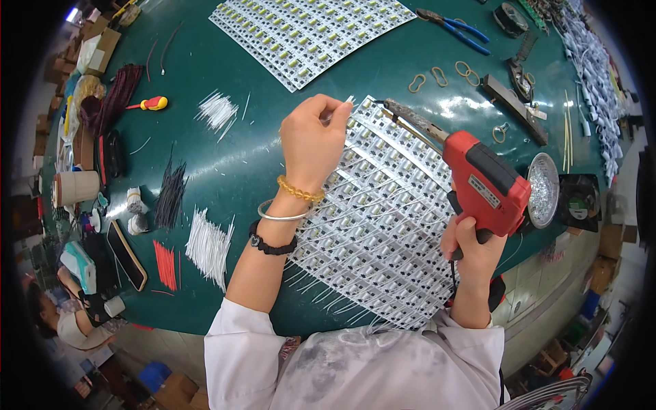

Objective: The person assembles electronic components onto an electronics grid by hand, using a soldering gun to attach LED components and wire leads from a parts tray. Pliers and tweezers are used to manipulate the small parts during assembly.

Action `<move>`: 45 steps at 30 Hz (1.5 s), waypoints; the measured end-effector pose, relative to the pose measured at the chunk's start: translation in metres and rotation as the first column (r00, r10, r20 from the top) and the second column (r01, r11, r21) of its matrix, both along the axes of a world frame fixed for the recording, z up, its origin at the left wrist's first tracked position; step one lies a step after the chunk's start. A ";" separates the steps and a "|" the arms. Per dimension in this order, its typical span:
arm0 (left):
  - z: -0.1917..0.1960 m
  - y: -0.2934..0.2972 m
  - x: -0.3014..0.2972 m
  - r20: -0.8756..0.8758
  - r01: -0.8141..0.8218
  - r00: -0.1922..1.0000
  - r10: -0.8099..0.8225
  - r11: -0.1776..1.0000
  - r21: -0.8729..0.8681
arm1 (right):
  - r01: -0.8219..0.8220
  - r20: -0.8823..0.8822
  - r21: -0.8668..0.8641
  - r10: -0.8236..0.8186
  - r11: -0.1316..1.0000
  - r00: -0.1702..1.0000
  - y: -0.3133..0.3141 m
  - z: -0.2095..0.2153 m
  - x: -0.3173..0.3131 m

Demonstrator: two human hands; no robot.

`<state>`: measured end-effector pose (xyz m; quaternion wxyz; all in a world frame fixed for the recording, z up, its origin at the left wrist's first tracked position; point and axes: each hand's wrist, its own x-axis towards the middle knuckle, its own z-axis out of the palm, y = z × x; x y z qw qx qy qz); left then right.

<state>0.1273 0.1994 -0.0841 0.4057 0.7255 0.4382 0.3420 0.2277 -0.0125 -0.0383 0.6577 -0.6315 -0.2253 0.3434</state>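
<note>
My right hand point(478, 249) is wrapped round the handle of a red and black soldering gun point(484, 179). The gun's tip points left over the top corner of a white circuit board panel point(389, 205) with rows of small parts and many thin white wires on it. At that corner my left hand point(316, 123) is closed in a pinch. A short white wire point(350, 100) sticks out from its fingertips, close to the gun's tip. The rest of the wire is hidden by the fingers.
A second board panel point(307, 37) lies at the back. White wires point(208, 249), black wires point(170, 195) and red wires point(165, 265) lie in piles at left, near a phone point(127, 255) and screwdriver point(149, 104). Pliers point(458, 31) and a metal bowl point(543, 191) are at right. Another person point(82, 321) sits lower left.
</note>
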 end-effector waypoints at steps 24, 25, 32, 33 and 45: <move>-0.010 0.002 0.002 -0.146 0.063 0.988 -0.044 0.989 0.131 | -0.011 -0.005 -0.066 0.011 0.998 1.000 0.000 -0.013 -0.003; -0.010 0.002 0.002 -0.147 0.062 0.988 -0.043 0.989 0.131 | -0.012 -0.005 -0.066 0.012 0.998 1.000 0.001 -0.014 -0.003; -0.010 0.003 0.003 -0.151 0.065 0.988 -0.041 0.986 0.155 | -0.033 0.381 -0.174 0.098 0.984 0.920 -0.005 -0.028 -0.004; -0.011 0.003 0.002 -0.150 0.065 0.988 -0.041 0.985 0.161 | -0.047 0.410 -0.173 0.115 0.984 0.905 -0.003 -0.026 -0.004; -0.008 0.002 0.002 -0.166 0.076 0.985 -0.048 0.983 0.170 | 0.019 0.055 -0.041 -0.016 0.999 0.998 -0.004 -0.018 0.000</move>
